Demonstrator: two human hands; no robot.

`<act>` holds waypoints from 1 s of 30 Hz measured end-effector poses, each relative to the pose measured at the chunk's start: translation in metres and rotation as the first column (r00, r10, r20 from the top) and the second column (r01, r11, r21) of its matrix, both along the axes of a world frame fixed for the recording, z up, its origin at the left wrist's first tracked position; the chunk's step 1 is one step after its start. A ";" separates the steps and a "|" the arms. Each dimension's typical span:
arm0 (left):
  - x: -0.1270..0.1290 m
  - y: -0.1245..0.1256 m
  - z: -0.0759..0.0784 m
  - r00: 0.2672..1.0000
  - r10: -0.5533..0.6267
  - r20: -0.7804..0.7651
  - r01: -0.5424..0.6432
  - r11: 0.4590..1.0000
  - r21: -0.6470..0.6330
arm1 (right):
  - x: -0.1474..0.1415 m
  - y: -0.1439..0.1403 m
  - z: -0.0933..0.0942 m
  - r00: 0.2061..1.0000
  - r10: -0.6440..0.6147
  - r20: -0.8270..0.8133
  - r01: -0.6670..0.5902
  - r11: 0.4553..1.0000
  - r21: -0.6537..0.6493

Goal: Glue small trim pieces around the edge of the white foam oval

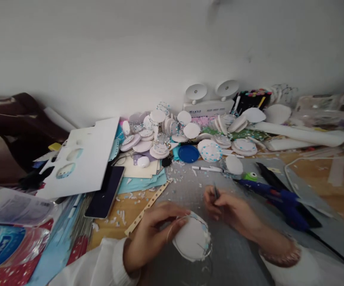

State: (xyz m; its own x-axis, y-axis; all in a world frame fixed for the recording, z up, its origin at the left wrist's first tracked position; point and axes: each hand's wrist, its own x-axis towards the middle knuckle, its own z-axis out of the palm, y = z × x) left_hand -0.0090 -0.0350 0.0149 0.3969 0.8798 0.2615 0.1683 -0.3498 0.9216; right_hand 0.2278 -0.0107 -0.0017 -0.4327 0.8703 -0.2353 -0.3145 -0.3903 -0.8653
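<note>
My left hand (148,234) grips a round white foam-like disc (191,238), matt, rim rough with a thin shiny wire. My right hand (228,208) pinches a thin dark metal-looking tool (216,192). Under both I see a grey matt cutting mat (237,254) on a bare wood tabletop (115,218). Right of my right hand, a glossy blue plastic glue gun (279,198). Left of my left hand, a glossy black phone (104,192) and a matt white cardboard sheet (91,159).

Single head cam, worn by the person, looking forward and down over a cluttered desk (124,206) toward the wall (160,47) behind it. Both hands sit close at bottom centre: left hand (150,234), right hand (231,210). Wide lens, edges bowed, only one view, so nothing shared.
</note>
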 end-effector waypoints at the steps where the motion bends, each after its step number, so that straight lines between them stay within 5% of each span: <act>1: 0.000 -0.003 0.002 1.000 0.001 -0.016 0.000 0.999 0.046 | -0.002 -0.002 0.000 0.997 0.068 0.024 -0.068 0.998 -0.006; 7: 0.001 -0.021 0.001 0.975 0.058 -0.213 -0.008 0.973 0.229 | -0.006 -0.015 0.003 0.931 0.319 0.181 -0.328 0.944 0.025; 12: -0.004 -0.032 0.006 0.924 0.007 -0.382 0.107 0.955 0.277 | -0.007 -0.019 0.000 0.929 0.301 0.213 -0.312 0.950 0.018; 15: -0.031 -0.030 0.013 0.869 0.055 -0.492 0.093 0.958 0.271 | -0.010 -0.017 -0.003 0.947 0.260 0.188 -0.259 0.965 -0.026; 18: -0.077 -0.015 0.015 0.614 0.445 -0.652 -0.239 0.892 0.384 | -0.011 -0.013 -0.007 0.974 0.177 0.143 -0.169 0.983 -0.067; 21: -0.119 0.007 0.011 0.373 0.620 -0.690 -0.424 0.775 0.468 | -0.012 -0.009 -0.012 0.989 0.108 0.096 -0.099 0.990 -0.099; 26: -0.132 0.033 -0.002 0.071 0.648 -0.758 -0.524 0.671 0.525 | -0.014 -0.006 -0.015 0.995 0.076 0.058 -0.067 0.987 -0.145; 30: -0.120 0.042 -0.005 -0.062 0.641 -0.765 -0.618 0.577 0.534 | -0.014 -0.007 -0.013 0.995 0.075 0.065 -0.065 0.985 -0.157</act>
